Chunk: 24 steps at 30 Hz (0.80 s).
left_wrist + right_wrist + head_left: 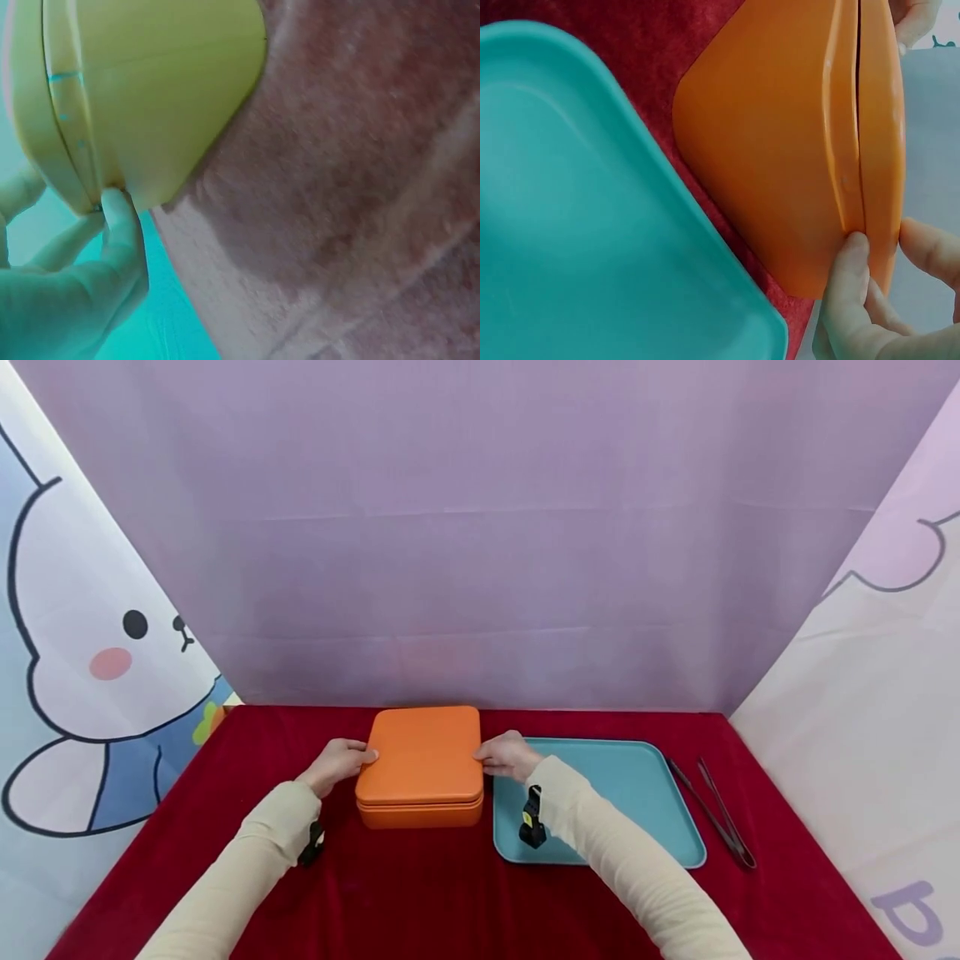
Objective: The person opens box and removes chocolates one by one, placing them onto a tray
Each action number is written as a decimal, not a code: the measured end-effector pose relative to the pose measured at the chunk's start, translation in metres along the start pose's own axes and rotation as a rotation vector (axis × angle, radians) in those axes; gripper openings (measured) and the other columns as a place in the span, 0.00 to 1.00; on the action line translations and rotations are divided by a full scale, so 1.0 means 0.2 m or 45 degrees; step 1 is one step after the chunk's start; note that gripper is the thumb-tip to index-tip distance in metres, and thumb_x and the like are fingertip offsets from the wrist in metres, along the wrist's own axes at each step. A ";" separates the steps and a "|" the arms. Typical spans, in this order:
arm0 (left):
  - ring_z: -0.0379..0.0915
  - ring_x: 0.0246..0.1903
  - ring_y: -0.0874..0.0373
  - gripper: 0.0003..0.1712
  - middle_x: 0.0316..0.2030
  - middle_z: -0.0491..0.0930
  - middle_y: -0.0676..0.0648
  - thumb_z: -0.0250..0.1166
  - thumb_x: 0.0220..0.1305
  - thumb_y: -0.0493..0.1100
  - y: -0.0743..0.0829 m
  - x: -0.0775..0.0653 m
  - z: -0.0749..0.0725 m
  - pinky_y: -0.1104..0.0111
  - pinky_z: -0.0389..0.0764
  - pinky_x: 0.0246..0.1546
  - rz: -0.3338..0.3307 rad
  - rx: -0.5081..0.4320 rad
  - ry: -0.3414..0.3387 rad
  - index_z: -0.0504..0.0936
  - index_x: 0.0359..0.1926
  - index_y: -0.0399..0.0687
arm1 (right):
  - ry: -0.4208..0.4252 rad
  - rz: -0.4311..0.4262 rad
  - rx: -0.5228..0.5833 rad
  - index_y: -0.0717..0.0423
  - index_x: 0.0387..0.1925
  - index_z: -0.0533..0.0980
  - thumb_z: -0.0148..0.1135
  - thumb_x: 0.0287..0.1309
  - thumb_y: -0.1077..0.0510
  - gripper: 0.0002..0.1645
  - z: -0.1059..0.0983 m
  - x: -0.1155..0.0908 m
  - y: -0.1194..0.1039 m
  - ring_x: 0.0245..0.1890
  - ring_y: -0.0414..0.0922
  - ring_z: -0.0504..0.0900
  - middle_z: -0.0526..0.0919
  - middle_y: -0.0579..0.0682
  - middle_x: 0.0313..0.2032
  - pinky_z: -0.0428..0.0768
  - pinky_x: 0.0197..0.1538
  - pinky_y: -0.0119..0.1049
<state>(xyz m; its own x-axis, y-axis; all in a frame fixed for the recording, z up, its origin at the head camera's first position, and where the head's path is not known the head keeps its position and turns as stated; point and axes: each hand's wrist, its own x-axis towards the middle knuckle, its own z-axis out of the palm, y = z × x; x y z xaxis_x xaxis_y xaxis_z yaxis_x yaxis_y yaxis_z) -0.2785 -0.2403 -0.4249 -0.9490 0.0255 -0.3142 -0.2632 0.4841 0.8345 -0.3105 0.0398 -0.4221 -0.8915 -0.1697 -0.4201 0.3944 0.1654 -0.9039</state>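
Note:
An orange lunch box with rounded corners stands on the red cloth, its flat orange lid lying on top. My left hand pinches the lid's left edge, thumb on top and fingertips at the rim below. On the opposite side my right hand grips the lid's right edge the same way. A thin dark seam shows between lid and box in the right wrist view. In the left wrist view the box looks yellow-green, with left fingers at the seam. The inside is hidden.
Just right of the box lies a blue-green tray, partly under my right forearm. Metal tongs rest beyond its right edge. A purple curtain stands behind the red-covered table, with printed cloth panels on both sides.

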 end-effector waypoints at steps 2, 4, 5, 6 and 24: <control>0.67 0.55 0.39 0.31 0.58 0.65 0.28 0.55 0.65 0.42 0.01 0.00 0.00 0.53 0.70 0.56 -0.016 0.023 0.035 0.61 0.61 0.23 | 0.006 -0.009 -0.009 0.71 0.43 0.76 0.60 0.51 0.69 0.15 0.00 0.00 0.00 0.29 0.42 0.77 0.79 0.51 0.31 0.79 0.49 0.41; 0.67 0.55 0.39 0.31 0.57 0.65 0.29 0.55 0.64 0.42 0.02 0.00 0.00 0.52 0.70 0.56 -0.027 0.042 0.053 0.61 0.61 0.23 | 0.012 -0.014 -0.018 0.70 0.45 0.76 0.60 0.51 0.68 0.17 0.01 0.00 0.00 0.31 0.43 0.78 0.80 0.53 0.35 0.79 0.50 0.42; 0.67 0.54 0.39 0.31 0.57 0.65 0.29 0.55 0.64 0.42 0.03 0.00 0.00 0.52 0.70 0.56 -0.035 0.045 0.060 0.61 0.61 0.24 | 0.017 -0.017 -0.027 0.69 0.46 0.75 0.60 0.51 0.68 0.17 0.01 0.00 -0.01 0.33 0.43 0.78 0.80 0.54 0.37 0.79 0.50 0.42; 0.67 0.55 0.39 0.31 0.57 0.65 0.29 0.55 0.64 0.41 0.03 0.00 -0.01 0.52 0.70 0.56 -0.042 0.052 0.061 0.61 0.61 0.24 | 0.021 -0.019 -0.032 0.69 0.46 0.75 0.60 0.52 0.68 0.18 0.01 0.00 -0.01 0.34 0.44 0.79 0.80 0.55 0.39 0.79 0.50 0.42; 0.65 0.59 0.41 0.34 0.60 0.65 0.30 0.54 0.65 0.43 0.05 0.01 -0.06 0.54 0.68 0.58 -0.032 -0.083 0.052 0.56 0.65 0.28 | 0.063 -0.021 0.066 0.63 0.52 0.73 0.63 0.50 0.67 0.24 0.02 -0.02 -0.04 0.34 0.43 0.78 0.81 0.54 0.41 0.79 0.49 0.39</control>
<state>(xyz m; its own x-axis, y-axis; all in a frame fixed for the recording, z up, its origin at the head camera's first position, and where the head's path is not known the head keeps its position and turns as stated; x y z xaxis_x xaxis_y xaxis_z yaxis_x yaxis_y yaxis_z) -0.2846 -0.2460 -0.4104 -0.9480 -0.0219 -0.3176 -0.2963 0.4259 0.8549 -0.3103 0.0353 -0.4133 -0.9075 -0.1232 -0.4016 0.3893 0.1123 -0.9142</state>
